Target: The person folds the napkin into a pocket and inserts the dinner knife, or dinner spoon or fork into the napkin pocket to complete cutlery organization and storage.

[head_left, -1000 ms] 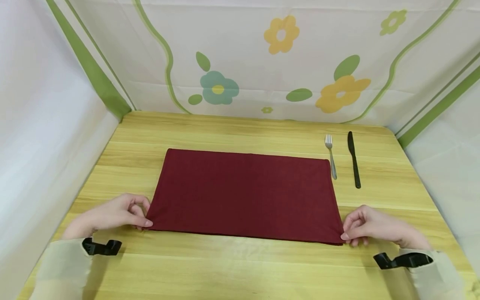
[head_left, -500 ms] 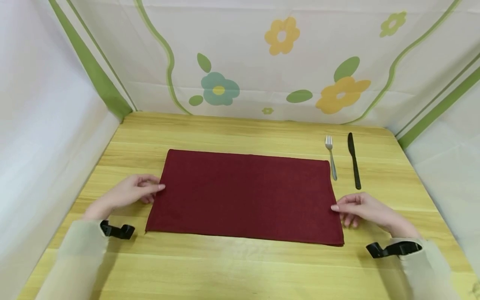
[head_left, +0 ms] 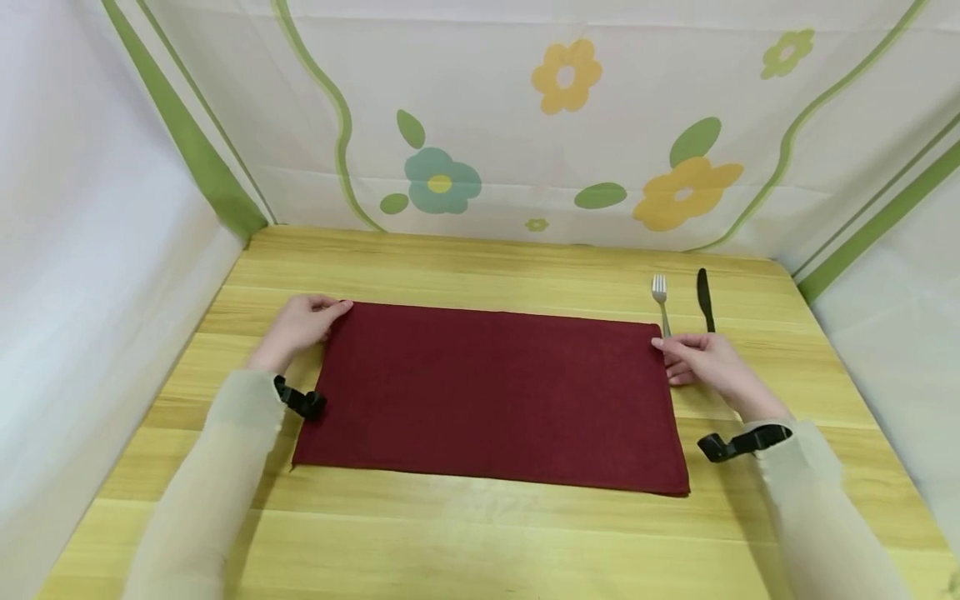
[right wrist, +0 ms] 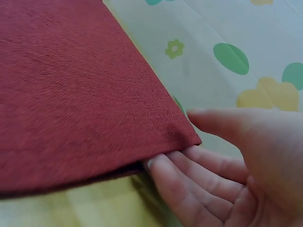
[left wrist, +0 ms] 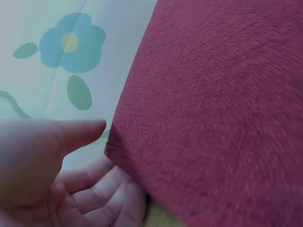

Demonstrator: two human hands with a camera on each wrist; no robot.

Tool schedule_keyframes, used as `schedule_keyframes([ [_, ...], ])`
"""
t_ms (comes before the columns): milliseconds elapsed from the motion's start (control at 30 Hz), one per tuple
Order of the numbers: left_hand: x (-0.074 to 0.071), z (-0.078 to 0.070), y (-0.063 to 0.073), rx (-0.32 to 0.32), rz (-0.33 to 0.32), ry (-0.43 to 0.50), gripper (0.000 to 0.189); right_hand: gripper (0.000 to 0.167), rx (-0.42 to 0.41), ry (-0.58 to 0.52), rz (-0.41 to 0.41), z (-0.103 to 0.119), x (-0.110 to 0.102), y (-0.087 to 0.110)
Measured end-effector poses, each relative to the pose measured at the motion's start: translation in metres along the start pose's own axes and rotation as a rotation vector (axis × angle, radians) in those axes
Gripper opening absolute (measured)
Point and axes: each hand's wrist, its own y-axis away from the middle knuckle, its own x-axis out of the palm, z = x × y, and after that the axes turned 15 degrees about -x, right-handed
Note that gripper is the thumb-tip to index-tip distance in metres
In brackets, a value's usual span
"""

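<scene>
A dark red folded cloth (head_left: 495,392) lies flat on the wooden table (head_left: 480,542). In the head view my left hand (head_left: 303,323) is at its far left corner, and my right hand (head_left: 705,365) at its far right corner. The left wrist view shows the left thumb (left wrist: 85,135) over the corner, apart from the fingers, which lie bent at the cloth's edge. In the right wrist view the fingers reach beneath the corner with the thumb (right wrist: 213,120) raised above it, a gap showing between.
Just past the right hand lie a metal fork (head_left: 659,288) and a black knife (head_left: 704,298), their handles partly hidden by that hand. White curtains with printed flowers (head_left: 442,182) stand behind the table and at both sides.
Both hands let go of the cloth's near corners and moved away from me along its sides to the far corners. The cloth stayed in place.
</scene>
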Motion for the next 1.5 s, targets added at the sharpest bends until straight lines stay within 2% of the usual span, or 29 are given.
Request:
schedule_keyframes([
  [200, 0.001, -0.002, -0.006, 0.012, -0.082, 0.039, 0.054, 0.047, -0.062, -0.010, -0.102, 0.002, 0.001, -0.018],
  [333, 0.001, -0.003, -0.010, 0.030, -0.127, 0.104, 0.051, 0.050, -0.100, 0.105, -0.148, 0.006, 0.004, -0.026],
  [467, -0.002, -0.004, -0.019, 0.038, -0.157, 0.212, 0.054, 0.051, -0.123, 0.228, -0.176, 0.013, 0.007, -0.035],
  [567, -0.004, -0.007, -0.027, 0.033, -0.169, 0.267, 0.056, 0.048, -0.133, 0.193, -0.191, 0.016, 0.009, -0.044],
  [800, -0.005, -0.014, -0.042, 0.006, -0.176, 0.309, 0.060, 0.033, -0.172, 0.034, -0.284, 0.014, 0.005, -0.065],
  [867, -0.005, -0.016, -0.044, -0.002, -0.177, 0.330, 0.061, 0.035, -0.161, 0.013, -0.286, 0.013, 0.003, -0.069],
  [1067, -0.004, -0.020, -0.045, -0.014, -0.188, 0.365, 0.058, 0.047, -0.144, -0.013, -0.263, 0.014, 0.002, -0.075],
  [1333, 0.001, -0.025, -0.046, -0.042, -0.208, 0.392, 0.048, 0.034, -0.165, -0.004, -0.307, 0.015, 0.005, -0.077],
  [1500, 0.000, -0.027, -0.049, -0.030, -0.220, 0.427, 0.043, 0.032, -0.172, -0.005, -0.347, 0.015, 0.007, -0.082],
])
